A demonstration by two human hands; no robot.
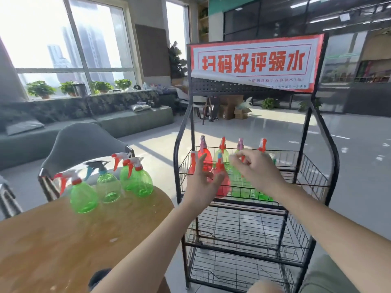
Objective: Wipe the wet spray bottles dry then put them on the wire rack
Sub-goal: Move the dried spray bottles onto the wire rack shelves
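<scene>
Settling the red plastic spray bottle (222,182) upright among its neighbours on the black wire rack (313,180) looks wise (four green ones (84,197) wait on the left table (63,240)), left hand (201,187) spread loose, right hand (258,172) loosely curled, empty.

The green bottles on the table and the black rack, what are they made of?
The green bottles look like shiny see-through plastic: light passes through them. The black rack looks like thin metal wire with dark paint, judging by its fine grid shelves.
</scene>
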